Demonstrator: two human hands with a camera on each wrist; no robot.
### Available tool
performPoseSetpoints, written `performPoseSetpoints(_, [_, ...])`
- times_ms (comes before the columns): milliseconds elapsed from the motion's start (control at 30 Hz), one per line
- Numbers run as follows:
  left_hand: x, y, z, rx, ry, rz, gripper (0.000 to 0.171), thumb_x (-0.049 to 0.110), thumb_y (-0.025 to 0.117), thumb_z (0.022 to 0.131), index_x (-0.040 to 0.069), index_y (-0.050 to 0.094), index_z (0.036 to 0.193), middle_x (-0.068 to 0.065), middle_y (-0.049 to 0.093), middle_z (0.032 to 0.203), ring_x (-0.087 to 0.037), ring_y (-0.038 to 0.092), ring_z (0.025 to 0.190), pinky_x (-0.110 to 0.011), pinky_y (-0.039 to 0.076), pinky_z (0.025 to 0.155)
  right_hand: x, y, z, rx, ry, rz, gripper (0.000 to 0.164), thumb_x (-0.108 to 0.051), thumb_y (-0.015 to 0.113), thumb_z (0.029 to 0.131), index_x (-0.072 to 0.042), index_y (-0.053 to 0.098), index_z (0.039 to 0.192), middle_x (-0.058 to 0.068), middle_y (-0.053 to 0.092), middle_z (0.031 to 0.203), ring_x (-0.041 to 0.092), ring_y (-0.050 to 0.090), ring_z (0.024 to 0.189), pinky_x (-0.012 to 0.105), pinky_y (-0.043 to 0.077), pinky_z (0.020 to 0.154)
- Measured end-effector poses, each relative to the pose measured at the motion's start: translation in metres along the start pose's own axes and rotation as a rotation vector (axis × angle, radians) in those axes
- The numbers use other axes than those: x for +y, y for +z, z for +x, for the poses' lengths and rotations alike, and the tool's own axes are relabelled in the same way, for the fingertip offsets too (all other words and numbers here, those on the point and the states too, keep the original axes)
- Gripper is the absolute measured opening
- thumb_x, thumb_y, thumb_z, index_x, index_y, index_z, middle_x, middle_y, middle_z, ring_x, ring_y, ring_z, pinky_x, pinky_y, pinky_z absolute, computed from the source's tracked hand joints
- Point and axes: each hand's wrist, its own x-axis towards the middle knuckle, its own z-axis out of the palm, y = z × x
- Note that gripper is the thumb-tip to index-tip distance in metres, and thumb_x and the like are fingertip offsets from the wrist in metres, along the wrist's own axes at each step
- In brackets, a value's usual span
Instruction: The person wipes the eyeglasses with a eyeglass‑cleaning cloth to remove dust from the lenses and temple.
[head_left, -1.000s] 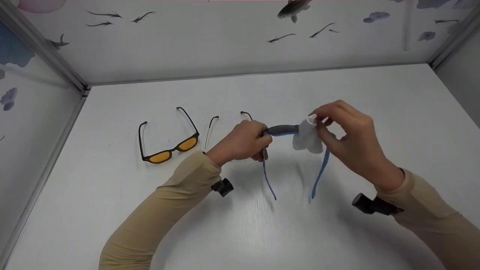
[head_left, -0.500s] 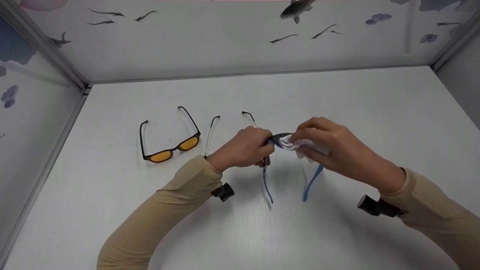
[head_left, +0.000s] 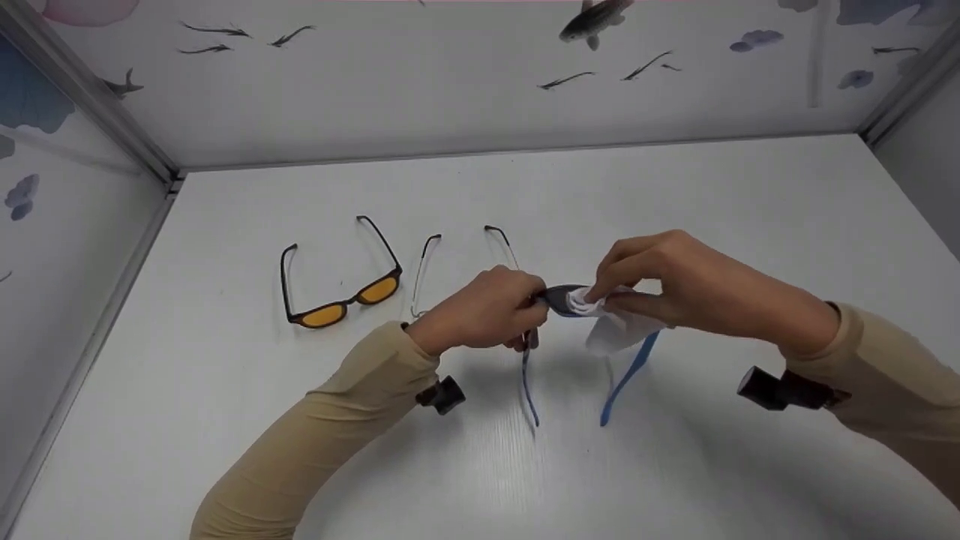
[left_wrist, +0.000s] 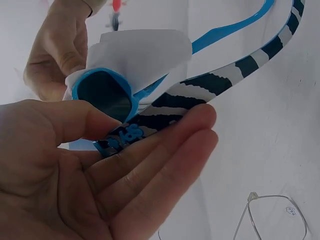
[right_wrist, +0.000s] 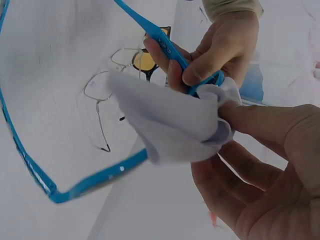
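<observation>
My left hand (head_left: pixel 487 309) grips blue-framed sunglasses (head_left: pixel 559 300) by one side near the hinge, lifted off the table. In the left wrist view, thumb and fingers pinch the black-and-white striped temple (left_wrist: pixel 212 82) next to a dark lens (left_wrist: pixel 102 95). A white cloth (head_left: pixel 616 334) is folded over the far lens, pinched there by my right hand (head_left: pixel 679 289). The right wrist view has the cloth (right_wrist: pixel 170 117) bunched between thumb and fingers, its loose end hanging over the frame. The lens under the cloth is hidden. Both temples are unfolded, pointing towards me.
Black glasses with yellow lenses (head_left: pixel 322 315) lie unfolded on the white table (head_left: pixel 247 420), left of my hands. Thin wire-rimmed glasses (head_left: pixel 424 255) lie beside them, partly behind my left hand. A printed panel (head_left: pixel 420 82) borders the table's back.
My right hand has moved left and down, bringing the cloth from hanging over the frame to being pinched round the far lens. My left hand has lowered slightly with the sunglasses.
</observation>
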Motion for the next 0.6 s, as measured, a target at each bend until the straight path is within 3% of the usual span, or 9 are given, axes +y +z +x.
performPoseSetpoints(200, [0.008, 0.001, -0.003, -0.056, 0.049, -0.038, 0.014, 0.002, 0.042, 0.088, -0.001, 0.056, 0.086, -0.01, 0.064, 0.069, -0.019, 0.062, 0.058, -0.024, 0.048, 0.052, -0.011, -0.004, 0.004, -0.058, -0.078, -0.002, 0.023, 0.001, 0.067, 0.077, -0.012, 0.067, 0.095, -0.005, 0.061, 0.092, 0.006, 0.058, 0.079, 0.024, 0.05, 0.065])
performPoseSetpoints(400, [0.011, 0.002, -0.008, -0.109, 0.114, -0.055, 0.016, 0.003, 0.042, 0.089, -0.003, 0.055, 0.082, -0.012, 0.064, 0.069, -0.019, 0.062, 0.057, -0.027, 0.05, 0.054, -0.011, -0.001, 0.01, -0.125, 0.017, -0.043, 0.017, -0.005, 0.066, 0.079, -0.014, 0.066, 0.094, -0.008, 0.061, 0.09, 0.002, 0.057, 0.078, 0.022, 0.049, 0.066])
performPoseSetpoints(500, [0.008, -0.001, -0.014, -0.102, 0.107, -0.061, 0.017, 0.004, 0.042, 0.09, -0.002, 0.054, 0.081, -0.011, 0.064, 0.069, -0.019, 0.062, 0.057, -0.027, 0.05, 0.055, -0.009, -0.003, 0.005, -0.168, 0.047, -0.061, 0.017, -0.005, 0.066, 0.08, -0.016, 0.065, 0.093, -0.01, 0.06, 0.089, 0.001, 0.057, 0.077, 0.022, 0.049, 0.065])
performPoseSetpoints(600, [0.007, -0.002, -0.018, -0.099, 0.09, -0.066, 0.015, 0.004, 0.043, 0.09, 0.0, 0.056, 0.084, -0.009, 0.065, 0.069, -0.018, 0.062, 0.056, -0.027, 0.05, 0.055, -0.013, -0.005, 0.0, -0.188, 0.021, -0.058, 0.019, -0.004, 0.066, 0.079, -0.017, 0.064, 0.092, -0.011, 0.058, 0.089, 0.001, 0.055, 0.077, 0.021, 0.049, 0.064])
